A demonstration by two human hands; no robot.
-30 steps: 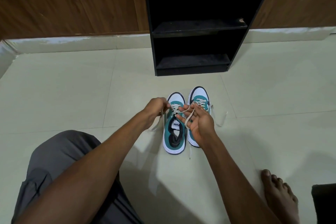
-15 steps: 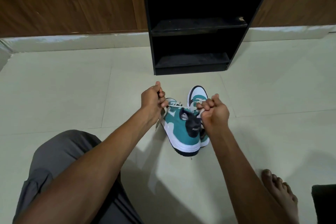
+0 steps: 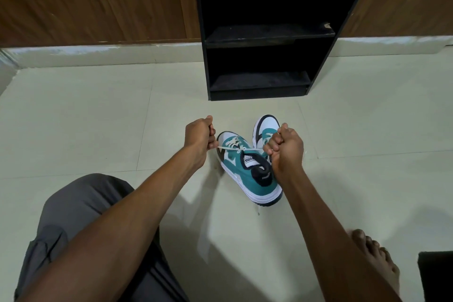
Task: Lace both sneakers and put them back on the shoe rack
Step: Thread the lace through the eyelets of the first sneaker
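One bare foot (image 3: 375,262) on floor (image 3: 98,117) at near right. Two hands: left hand (image 3: 199,136) fisted on lace (image 3: 229,148) end, right hand (image 3: 285,148) fisted on other end, lace taut between. Two sneakers: near sneaker (image 3: 247,174) tilted on side, far sneaker (image 3: 266,129) upright just beyond, touching. One black shoe rack (image 3: 259,88) farther back, two shelves showing.

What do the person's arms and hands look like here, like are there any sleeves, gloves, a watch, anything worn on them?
Both arms are bare from the frame edge to the wrist: no sleeves, gloves, watch, bracelet or rings show on the left hand or the right hand. The only clothing in view is dark grey trousers on the leg at lower left, and the foot at lower right is bare.
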